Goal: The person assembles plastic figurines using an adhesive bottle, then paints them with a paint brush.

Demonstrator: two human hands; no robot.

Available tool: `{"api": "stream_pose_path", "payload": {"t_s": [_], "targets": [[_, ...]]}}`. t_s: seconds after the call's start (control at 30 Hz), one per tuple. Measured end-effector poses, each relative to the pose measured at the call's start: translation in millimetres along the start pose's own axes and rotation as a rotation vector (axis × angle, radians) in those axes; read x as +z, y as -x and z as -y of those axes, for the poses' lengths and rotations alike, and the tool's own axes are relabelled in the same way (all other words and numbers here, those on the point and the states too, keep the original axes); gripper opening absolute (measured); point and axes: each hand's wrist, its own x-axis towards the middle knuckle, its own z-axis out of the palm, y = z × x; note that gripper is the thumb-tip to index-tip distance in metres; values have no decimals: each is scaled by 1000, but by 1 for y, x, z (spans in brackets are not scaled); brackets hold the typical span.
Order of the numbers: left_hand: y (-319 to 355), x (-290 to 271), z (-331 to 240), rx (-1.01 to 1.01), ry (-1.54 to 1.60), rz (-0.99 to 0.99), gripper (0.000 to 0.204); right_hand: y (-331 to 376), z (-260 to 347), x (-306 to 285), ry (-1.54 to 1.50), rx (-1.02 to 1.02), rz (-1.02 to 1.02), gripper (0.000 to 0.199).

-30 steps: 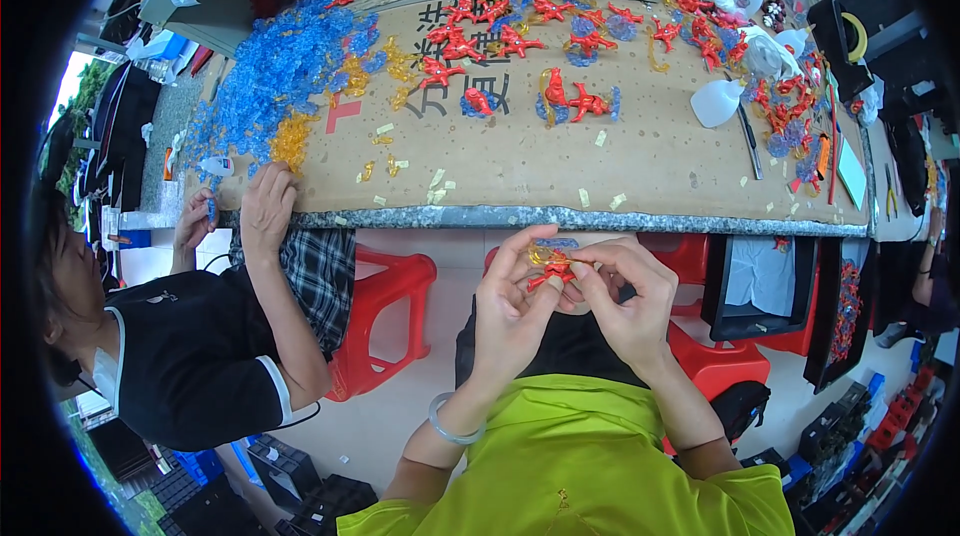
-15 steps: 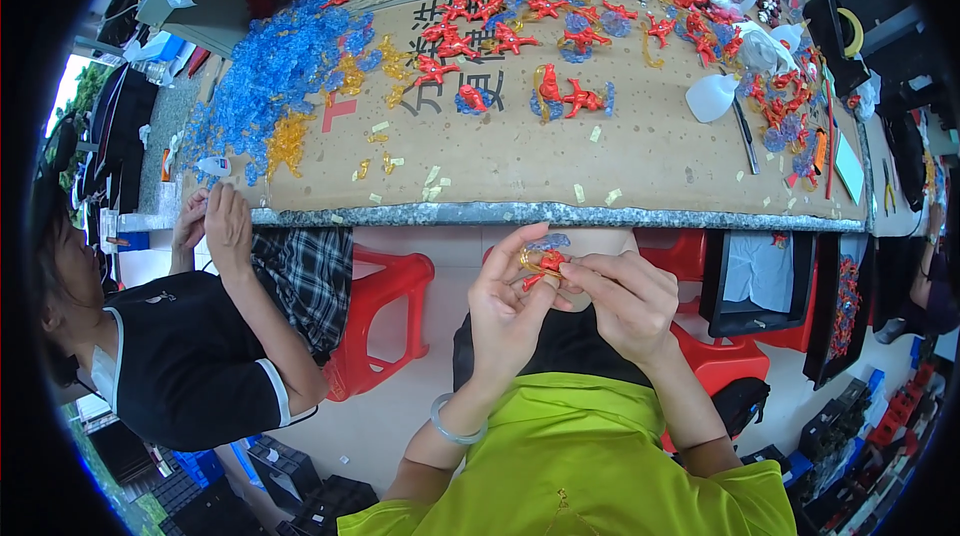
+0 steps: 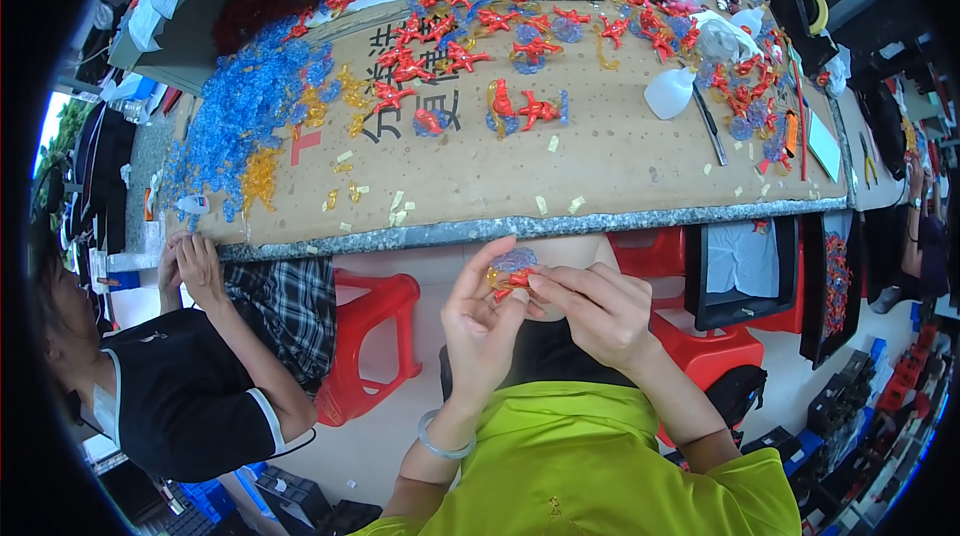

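Observation:
My left hand (image 3: 478, 321) holds a small plastic figurine (image 3: 514, 281) between thumb and fingers, just in front of the table's edge. The piece is red, joined with clear blue and clear yellow parts. My right hand (image 3: 602, 316) pinches the figurine's red part from the other side with thumb and forefinger. Fingertips hide some of it. On the table beyond, a red figure (image 3: 540, 111) lies beside another red figure (image 3: 502, 98) with blue and yellow parts. Several similar red figures (image 3: 465, 57) are scattered farther back.
Clear blue parts (image 3: 235, 101) form a heap at the left, with yellow parts (image 3: 258, 179) beside it. A white bottle (image 3: 669, 93) and a dark pen-like tool (image 3: 711, 126) are at the right. A co-worker (image 3: 190, 376) sits at my left; a black tray (image 3: 742, 281) is at my right.
The table has shifted left and tilted in view. The figurine has turned between my fingers, so its blue part shows more above the red. Both hands keep their grip.

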Motion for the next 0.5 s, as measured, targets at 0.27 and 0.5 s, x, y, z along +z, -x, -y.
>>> {"api": "stream_pose_path", "payload": {"t_s": [0.27, 0.5], "targets": [[-8, 7, 4, 271, -516, -178, 62, 7, -12, 6, -117, 227, 1, 27], [-12, 22, -5, 302, -638, -252, 55, 0, -15, -14, -96, 359, -82, 22]]}}
